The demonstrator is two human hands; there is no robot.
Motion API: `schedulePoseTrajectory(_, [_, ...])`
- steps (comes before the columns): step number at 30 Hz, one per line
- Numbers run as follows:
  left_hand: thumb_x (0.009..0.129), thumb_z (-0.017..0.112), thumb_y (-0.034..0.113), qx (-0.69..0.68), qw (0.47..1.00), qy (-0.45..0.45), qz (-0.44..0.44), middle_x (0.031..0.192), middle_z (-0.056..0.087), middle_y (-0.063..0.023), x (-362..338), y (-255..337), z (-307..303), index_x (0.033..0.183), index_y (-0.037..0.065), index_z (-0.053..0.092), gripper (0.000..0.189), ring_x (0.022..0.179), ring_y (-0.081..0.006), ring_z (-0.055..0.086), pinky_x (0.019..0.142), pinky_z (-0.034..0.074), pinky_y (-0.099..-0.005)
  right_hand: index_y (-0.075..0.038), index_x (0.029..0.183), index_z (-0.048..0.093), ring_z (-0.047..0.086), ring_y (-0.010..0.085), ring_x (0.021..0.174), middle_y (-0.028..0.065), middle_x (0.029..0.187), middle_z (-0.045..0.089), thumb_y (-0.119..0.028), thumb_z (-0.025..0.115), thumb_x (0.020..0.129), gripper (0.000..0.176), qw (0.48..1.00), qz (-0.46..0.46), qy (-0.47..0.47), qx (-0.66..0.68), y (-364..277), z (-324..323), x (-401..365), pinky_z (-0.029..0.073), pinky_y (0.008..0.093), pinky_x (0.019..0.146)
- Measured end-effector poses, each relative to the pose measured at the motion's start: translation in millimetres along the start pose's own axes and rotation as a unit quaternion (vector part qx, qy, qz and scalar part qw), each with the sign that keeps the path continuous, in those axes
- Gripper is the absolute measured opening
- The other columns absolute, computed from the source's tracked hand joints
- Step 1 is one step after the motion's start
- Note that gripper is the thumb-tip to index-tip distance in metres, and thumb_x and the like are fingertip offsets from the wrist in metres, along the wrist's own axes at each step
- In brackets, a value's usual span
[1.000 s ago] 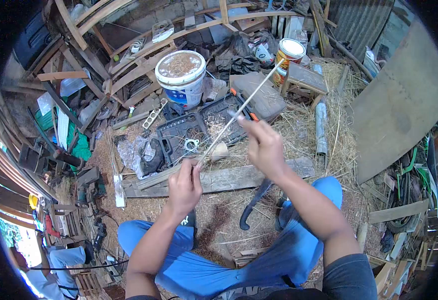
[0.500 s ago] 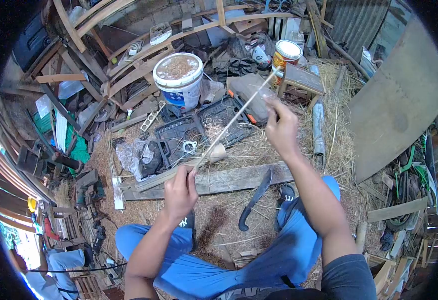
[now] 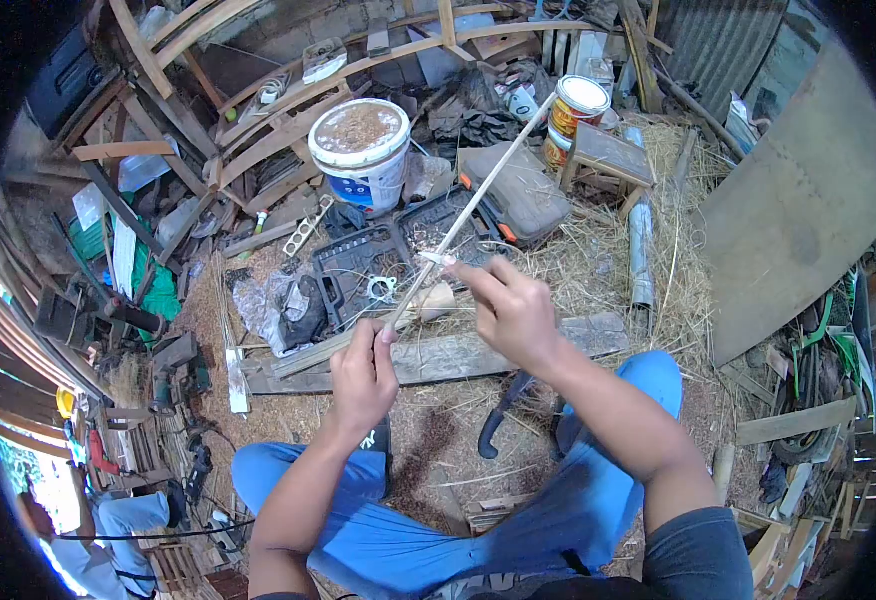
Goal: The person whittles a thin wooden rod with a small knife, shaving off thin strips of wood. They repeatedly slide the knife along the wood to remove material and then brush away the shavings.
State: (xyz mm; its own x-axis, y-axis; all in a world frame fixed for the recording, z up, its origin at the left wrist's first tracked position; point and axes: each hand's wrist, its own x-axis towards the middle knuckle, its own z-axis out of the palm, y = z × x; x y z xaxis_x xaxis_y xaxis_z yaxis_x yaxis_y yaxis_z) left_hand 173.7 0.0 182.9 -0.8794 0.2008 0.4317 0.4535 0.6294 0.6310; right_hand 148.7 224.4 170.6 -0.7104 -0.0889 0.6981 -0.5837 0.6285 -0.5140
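A long, thin pale wooden stick (image 3: pixel 488 190) slants up and away from me, toward the paint cans. My left hand (image 3: pixel 363 375) is closed in a pinch on its lower end. My right hand (image 3: pixel 513 310) is also closed, its fingertips gripping a small pale flat piece (image 3: pixel 436 259) right against the stick; what the piece is made of I cannot tell. Beneath the hands lies a weathered plank (image 3: pixel 518 350) with thin strips along its left part. A machete with a black handle (image 3: pixel 498 425) rests on the ground between my knees, its blade partly hidden behind my right forearm.
Beyond the plank lie an open black tool case (image 3: pixel 358 262) with shavings and a closed grey case (image 3: pixel 523 190). A white bucket (image 3: pixel 360 160), stacked paint cans (image 3: pixel 573 110) and a small wooden stool (image 3: pixel 610 155) stand behind. Another person (image 3: pixel 108 540) sits at lower left.
My right hand has moved down and left along the stick, from near its far end to nearer my left hand. My left hand has barely moved.
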Motion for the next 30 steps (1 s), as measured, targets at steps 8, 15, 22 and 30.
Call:
schedulePoseTrajectory(8, [0.100,0.054,0.005,-0.018,0.999,0.019,0.023,0.061,0.055,-0.0120,0,0,2,0.091,0.001,0.059,0.011,0.047,-0.0196,0.055,0.047,0.039,-0.0338,-0.014,0.118,0.071,0.067,0.0308,0.068,0.0117,0.082,0.064,0.004,0.061,0.085,0.039,0.994,0.036,0.076,-0.062,23,-6,15,0.054,0.0406,0.058])
schedulePoseTrajectory(15, [0.101,0.056,0.010,-0.039,0.999,-0.009,-0.032,0.063,0.057,-0.0084,-6,-4,3,0.091,-0.002,0.061,0.017,0.052,-0.0127,0.050,0.050,0.038,-0.0302,-0.007,0.118,0.070,0.070,0.0317,0.077,0.0168,0.088,0.069,0.003,0.060,0.088,0.033,0.984,0.048,0.164,-0.045,58,-18,29,0.056,0.0423,0.068])
schedulePoseTrajectory(22, [0.101,0.061,0.016,-0.108,0.990,0.012,-0.091,0.057,0.045,-0.0001,2,-15,10,0.090,0.000,0.065,0.019,0.053,-0.0053,0.035,0.047,0.027,-0.0289,-0.018,0.131,0.066,0.066,0.0295,0.068,0.0093,0.086,0.062,0.002,0.063,0.080,0.055,0.996,-0.049,-0.070,0.015,-15,22,-13,0.055,0.0413,0.058])
schedulePoseTrajectory(30, [0.104,0.056,0.021,-0.141,0.986,-0.002,-0.090,0.055,0.043,-0.0001,0,-14,7,0.087,0.001,0.066,0.028,0.052,-0.0059,0.037,0.047,0.028,-0.0304,-0.019,0.130,0.067,0.066,0.0267,0.067,0.0077,0.085,0.062,0.004,0.064,0.071,0.064,0.997,-0.043,-0.059,-0.007,-13,17,-9,0.055,0.0399,0.056])
